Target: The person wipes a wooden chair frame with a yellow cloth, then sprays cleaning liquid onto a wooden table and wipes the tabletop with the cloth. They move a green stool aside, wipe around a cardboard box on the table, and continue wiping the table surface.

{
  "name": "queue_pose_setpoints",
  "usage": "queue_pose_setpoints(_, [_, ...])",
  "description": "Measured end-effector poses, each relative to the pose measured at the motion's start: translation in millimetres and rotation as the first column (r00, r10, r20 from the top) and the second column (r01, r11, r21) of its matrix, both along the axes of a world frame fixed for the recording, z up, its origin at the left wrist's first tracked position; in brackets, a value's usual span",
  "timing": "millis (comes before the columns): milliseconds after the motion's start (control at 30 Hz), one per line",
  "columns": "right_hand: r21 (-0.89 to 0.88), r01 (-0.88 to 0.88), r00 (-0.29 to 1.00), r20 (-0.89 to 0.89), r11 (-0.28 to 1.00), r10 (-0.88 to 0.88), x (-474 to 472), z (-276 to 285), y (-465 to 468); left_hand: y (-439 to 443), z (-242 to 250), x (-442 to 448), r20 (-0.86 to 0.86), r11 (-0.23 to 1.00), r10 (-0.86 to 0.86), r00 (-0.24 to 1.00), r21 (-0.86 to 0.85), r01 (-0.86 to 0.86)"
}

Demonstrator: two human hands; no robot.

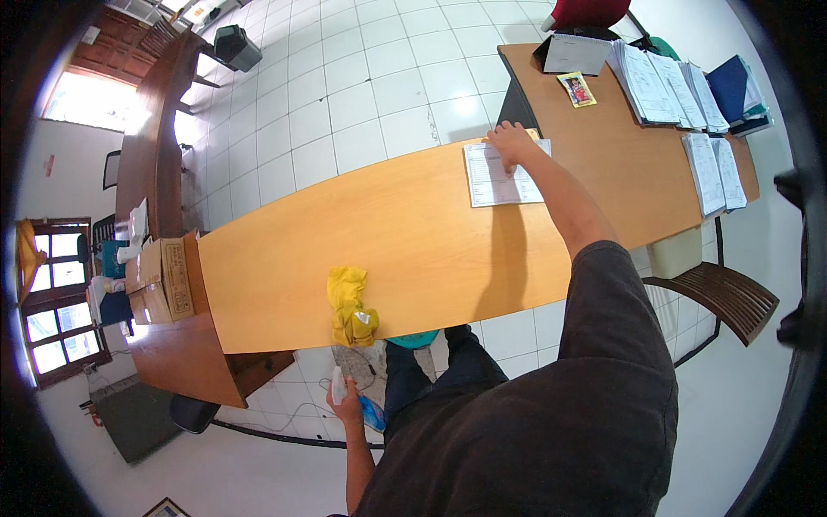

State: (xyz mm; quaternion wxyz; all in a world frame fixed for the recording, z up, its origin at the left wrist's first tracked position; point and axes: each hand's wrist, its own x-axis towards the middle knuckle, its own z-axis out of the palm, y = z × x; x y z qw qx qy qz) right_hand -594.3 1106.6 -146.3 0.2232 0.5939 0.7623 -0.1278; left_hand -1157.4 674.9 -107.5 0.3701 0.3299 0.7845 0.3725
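Observation:
My right hand point(512, 145) lies on the far edge of a printed paper form or pad point(484, 178), which rests at the right end of the light wooden table point(278, 258). Its fingers reach over the top of the paper; whether they grip it is unclear. Low at the left, beyond the table's near edge, my left hand point(347, 400) is closed around a whitish translucent object with a blue part point(372, 413) below, apparently a bottle. A crumpled yellow cloth point(352, 307) lies near the table's front edge.
Stacks of papers point(659, 90), a desk calendar point(575, 55) and a small yellow packet point(576, 89) stand on the brown desk point(601, 155) at right. Cardboard boxes point(161, 281) sit at left. A slatted wooden chair point(723, 294) is at right, a dark bin point(238, 48) behind.

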Motion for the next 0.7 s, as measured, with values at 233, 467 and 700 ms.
queue_pose_setpoints(233, [-0.105,0.253,0.953,-0.143,0.962,-0.267,14,-6,-10,2,2,7,-0.081,0.994,-0.109,0.991,-0.04,0.106])
queue_pose_setpoints(467, [-0.05,0.279,0.941,-0.185,0.959,-0.283,16,-13,-19,15,17,19,-0.036,0.99,-0.14,0.989,-0.024,0.14])
queue_pose_setpoints(700, [-0.166,0.379,0.914,-0.085,0.911,-0.396,12,0,-24,12,14,26,0.045,0.994,-0.108,0.993,0.006,0.108])
